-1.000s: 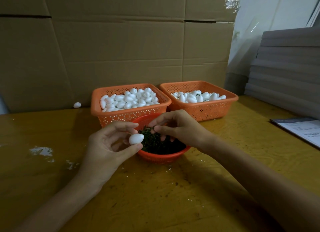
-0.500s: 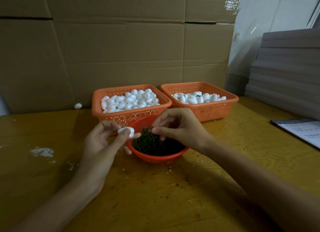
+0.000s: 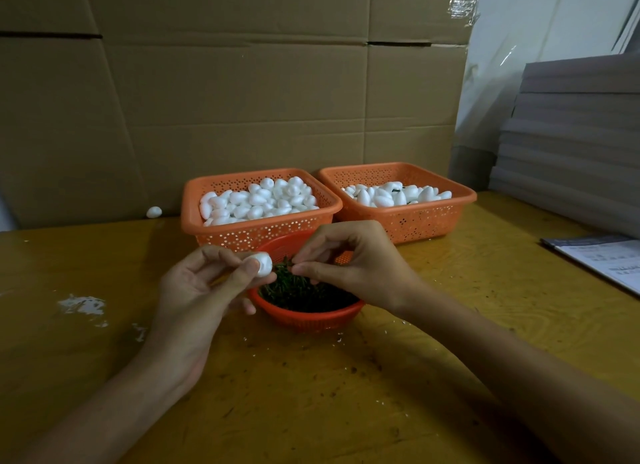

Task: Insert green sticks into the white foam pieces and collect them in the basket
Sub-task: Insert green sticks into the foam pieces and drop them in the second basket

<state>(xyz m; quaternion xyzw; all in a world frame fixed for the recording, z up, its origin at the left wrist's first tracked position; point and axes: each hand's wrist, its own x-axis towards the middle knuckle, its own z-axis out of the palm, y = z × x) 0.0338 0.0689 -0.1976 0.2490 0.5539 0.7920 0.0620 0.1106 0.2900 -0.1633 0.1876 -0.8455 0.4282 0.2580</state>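
My left hand pinches a white foam piece between thumb and fingers, just left of the round orange bowl of green sticks. My right hand hovers over the bowl and pinches a green stick whose tip points at the foam piece. Behind the bowl stand two orange baskets: the left basket is heaped with plain foam pieces, and the right basket holds foam pieces, some with green stems.
One stray foam piece lies by the cardboard wall at back left. White crumbs dot the yellow table. Papers lie at the right edge below a stack of grey boards.
My left hand has turned and carried the foam piece rightward to the bowl's edge. My right hand has lifted a green stick from the bowl and brought it to the foam.
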